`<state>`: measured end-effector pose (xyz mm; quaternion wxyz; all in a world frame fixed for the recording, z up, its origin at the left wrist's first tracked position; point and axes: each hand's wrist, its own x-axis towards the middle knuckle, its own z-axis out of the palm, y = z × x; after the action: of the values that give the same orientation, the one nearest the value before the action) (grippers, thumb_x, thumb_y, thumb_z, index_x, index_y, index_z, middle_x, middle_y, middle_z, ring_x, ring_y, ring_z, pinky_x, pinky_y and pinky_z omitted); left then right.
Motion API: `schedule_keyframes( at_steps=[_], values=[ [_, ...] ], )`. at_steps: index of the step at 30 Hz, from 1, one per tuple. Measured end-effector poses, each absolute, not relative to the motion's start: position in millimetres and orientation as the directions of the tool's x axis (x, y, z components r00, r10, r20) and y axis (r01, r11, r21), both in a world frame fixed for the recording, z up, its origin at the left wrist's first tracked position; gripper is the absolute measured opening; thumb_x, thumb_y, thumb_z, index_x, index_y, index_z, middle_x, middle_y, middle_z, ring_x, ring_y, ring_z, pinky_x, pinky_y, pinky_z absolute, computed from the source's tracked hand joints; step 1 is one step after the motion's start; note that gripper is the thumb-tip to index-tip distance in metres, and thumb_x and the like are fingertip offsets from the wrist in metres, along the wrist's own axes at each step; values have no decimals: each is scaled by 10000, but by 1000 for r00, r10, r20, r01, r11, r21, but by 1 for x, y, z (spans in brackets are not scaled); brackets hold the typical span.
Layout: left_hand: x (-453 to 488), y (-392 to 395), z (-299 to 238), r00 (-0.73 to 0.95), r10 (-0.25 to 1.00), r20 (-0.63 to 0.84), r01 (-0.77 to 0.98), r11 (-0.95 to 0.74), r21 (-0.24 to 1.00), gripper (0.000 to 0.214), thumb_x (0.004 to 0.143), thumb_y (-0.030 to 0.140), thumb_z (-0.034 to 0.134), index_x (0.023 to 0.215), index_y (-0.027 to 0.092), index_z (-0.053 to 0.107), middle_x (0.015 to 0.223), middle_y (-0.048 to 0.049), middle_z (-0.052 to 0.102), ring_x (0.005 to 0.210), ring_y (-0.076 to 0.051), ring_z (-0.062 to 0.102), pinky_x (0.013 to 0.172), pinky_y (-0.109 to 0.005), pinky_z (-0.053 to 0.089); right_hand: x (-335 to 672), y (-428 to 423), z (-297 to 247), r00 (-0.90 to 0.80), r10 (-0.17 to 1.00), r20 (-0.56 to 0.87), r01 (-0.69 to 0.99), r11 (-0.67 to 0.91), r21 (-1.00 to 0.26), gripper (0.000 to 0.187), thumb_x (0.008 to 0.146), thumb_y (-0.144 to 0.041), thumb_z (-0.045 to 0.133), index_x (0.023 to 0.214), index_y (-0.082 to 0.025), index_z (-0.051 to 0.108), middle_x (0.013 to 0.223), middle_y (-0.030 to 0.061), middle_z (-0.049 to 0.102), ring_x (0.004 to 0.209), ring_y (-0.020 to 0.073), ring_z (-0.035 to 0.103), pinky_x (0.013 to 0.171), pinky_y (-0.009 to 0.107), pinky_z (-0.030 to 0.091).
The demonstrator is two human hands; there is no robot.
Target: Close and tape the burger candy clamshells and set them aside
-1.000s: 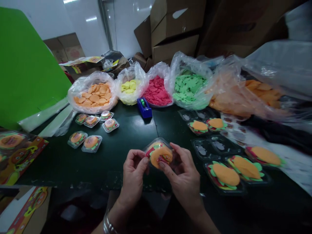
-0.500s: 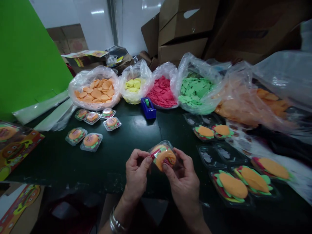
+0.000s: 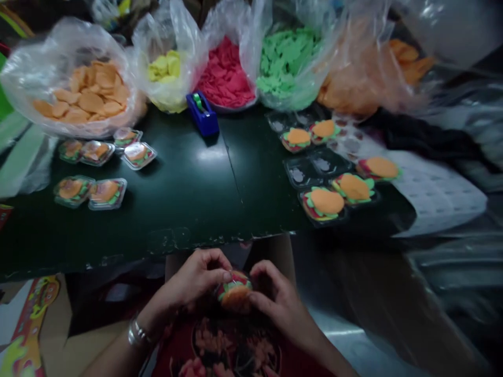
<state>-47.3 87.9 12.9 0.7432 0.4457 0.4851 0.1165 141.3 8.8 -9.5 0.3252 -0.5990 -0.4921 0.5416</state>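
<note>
Both my hands hold one small felt burger in a clear plastic pack (image 3: 234, 293) low over my lap, below the table's front edge. My left hand (image 3: 198, 277) pinches its left side with closed fingers; a bracelet sits on that wrist. My right hand (image 3: 277, 303) grips the right side, fingers curled round it. On the dark green table (image 3: 204, 183) lie several sealed burger packs (image 3: 102, 191) at the left and open trays with felt burgers (image 3: 324, 202) at the right.
Plastic bags of felt pieces line the table's far side: orange (image 3: 84, 97), yellow (image 3: 167, 70), red (image 3: 226, 76), green (image 3: 288, 60), orange again (image 3: 373, 78). A blue tape dispenser (image 3: 202, 112) stands before them. White sheeting (image 3: 436, 196) lies right. Printed cardboard (image 3: 27, 330) sits lower left.
My hands have brought the burger pack down from above the table to my lap. My view has tilted down, so the boxes and green board behind have left the picture.
</note>
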Motion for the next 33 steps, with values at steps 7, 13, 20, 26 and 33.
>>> schedule_keyframes(
  at_steps=[7, 13, 20, 26, 33],
  values=[
    [-33, 69, 0, 480, 693, -538, 252, 479, 841, 165, 682, 302, 714, 709, 144, 673, 682, -14, 649, 641, -128, 532, 631, -231, 410, 146, 19, -6, -151, 951, -270, 309, -214, -927, 129, 840, -287, 580, 751, -196, 600, 756, 7, 588, 722, 152, 556, 654, 254, 419],
    [-24, 45, -22, 499, 672, -547, 141, 560, 816, 232, 668, 277, 738, 859, 158, 680, 762, -3, 629, 732, -138, 539, 704, -237, 412, 155, 18, -26, -143, 950, -279, 321, -222, -921, 134, 832, -243, 563, 722, -183, 611, 734, 12, 594, 712, 155, 559, 656, 265, 418],
    [-1, 60, -33, 489, 613, -621, 201, 613, 764, 253, 622, 343, 754, 750, 138, 679, 693, -5, 612, 657, -133, 511, 647, -242, 390, 181, 18, -35, -205, 884, -421, 135, -400, -906, 129, 795, -306, 609, 772, -180, 618, 732, -15, 611, 713, 145, 556, 653, 238, 440],
    [11, 63, -33, 525, 524, -670, 316, 611, 726, 226, 652, 343, 722, 755, 144, 690, 679, -10, 641, 626, -134, 518, 620, -242, 384, 188, 9, -33, -167, 907, -387, 261, -338, -904, 112, 837, -249, 532, 743, -191, 546, 708, -17, 565, 685, 137, 519, 608, 230, 404],
    [13, 47, -37, 527, 596, -606, 385, 468, 795, 157, 744, 304, 634, 788, 165, 691, 761, -20, 674, 726, -161, 559, 688, -248, 408, 181, -9, -41, -144, 946, -292, 409, -212, -888, 148, 858, -180, 445, 714, -209, 465, 723, 8, 543, 704, 160, 525, 639, 273, 394]
  ],
)
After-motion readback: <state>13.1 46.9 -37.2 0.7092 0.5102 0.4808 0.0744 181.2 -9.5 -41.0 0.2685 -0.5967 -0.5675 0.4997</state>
